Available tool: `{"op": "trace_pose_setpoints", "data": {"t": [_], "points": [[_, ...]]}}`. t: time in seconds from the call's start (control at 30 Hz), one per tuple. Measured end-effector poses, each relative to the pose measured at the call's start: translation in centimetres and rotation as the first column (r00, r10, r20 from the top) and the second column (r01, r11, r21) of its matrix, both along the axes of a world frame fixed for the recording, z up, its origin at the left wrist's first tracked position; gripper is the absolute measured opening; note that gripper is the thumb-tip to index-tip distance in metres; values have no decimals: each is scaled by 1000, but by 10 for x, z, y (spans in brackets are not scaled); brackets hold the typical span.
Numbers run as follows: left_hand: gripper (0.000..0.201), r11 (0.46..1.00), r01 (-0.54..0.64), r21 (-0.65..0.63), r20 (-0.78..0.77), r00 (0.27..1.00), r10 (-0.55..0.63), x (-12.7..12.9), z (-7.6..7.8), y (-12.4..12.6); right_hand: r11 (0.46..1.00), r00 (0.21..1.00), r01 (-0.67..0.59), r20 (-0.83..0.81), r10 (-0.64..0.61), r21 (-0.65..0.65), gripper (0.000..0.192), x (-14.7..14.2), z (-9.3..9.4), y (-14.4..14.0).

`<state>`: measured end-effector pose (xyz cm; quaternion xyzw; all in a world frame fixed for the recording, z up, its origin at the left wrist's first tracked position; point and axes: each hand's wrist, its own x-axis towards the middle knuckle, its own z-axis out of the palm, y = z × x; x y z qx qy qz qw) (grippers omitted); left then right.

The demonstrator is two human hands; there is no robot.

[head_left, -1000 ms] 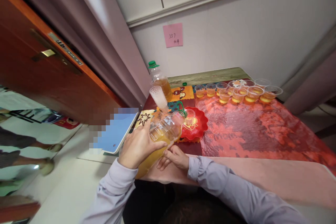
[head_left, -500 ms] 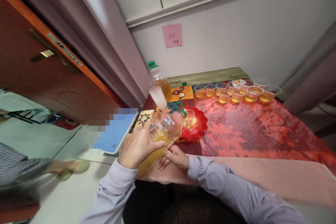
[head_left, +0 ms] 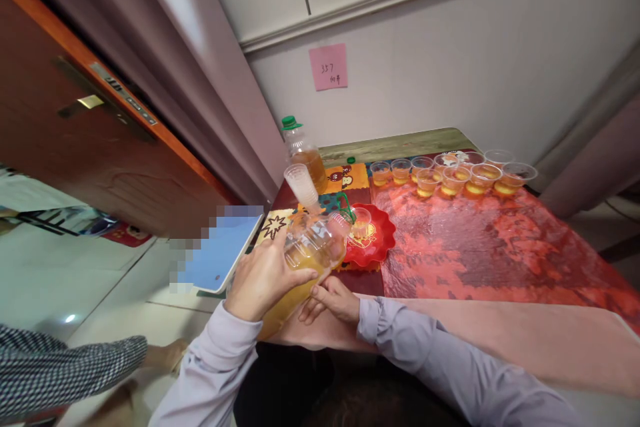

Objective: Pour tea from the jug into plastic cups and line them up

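My left hand is wrapped round a large clear bottle of yellow liquid, which is tilted with its neck toward the right. My right hand supports the bottle from its lower right side, fingers curled against it. The bottle's mouth lies over a clear plastic cup, which stands on a red scalloped plate. A green handle loop shows at the bottle neck. Whether liquid is flowing cannot be made out.
Behind stands a capped bottle of amber liquid, beside a leaning stack of clear cups. Several cups with yellow liquid are grouped at the back right. A green cap lies near the wall. At left, a person's patterned clothing shows.
My hands and the bottle hold nearly the same position. The person at the left has moved closer, toward the bottom of the view.
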<state>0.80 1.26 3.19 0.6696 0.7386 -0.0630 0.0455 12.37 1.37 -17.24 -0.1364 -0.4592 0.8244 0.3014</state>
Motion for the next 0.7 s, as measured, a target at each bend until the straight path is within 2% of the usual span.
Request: {"op": "trace_pose_setpoints", "data": {"t": [0.13,0.7], "points": [[82,1000,-1,6,4,1000,1,-1,-1,1,1000,1000,-4,-1,4,-1,92,-1,0,0],[90,1000,-13,-5,-3,1000,13,-2,-3,3,1000,1000,0,-10,0,-19,88,-1,1,1]]}}
